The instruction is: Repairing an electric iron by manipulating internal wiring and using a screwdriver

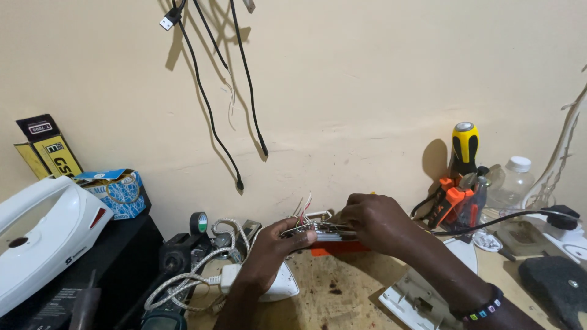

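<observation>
My left hand [274, 247] and my right hand [376, 223] both grip a small metal part with thin red and white wires [318, 227], held above the wooden bench [333, 287]. The left fingers pinch its left end. The right hand covers its right end. An orange piece [336, 249] shows just beneath the part. A bead bracelet sits on my right wrist.
A white iron [43, 235] rests on a black box at the left, near a blue carton [116, 192]. A braided cord with white plug [208, 278] lies left of my arm. Screwdrivers [463, 183], a plastic bottle [513, 183] and white housing parts [416, 299] crowd the right. Cables hang on the wall.
</observation>
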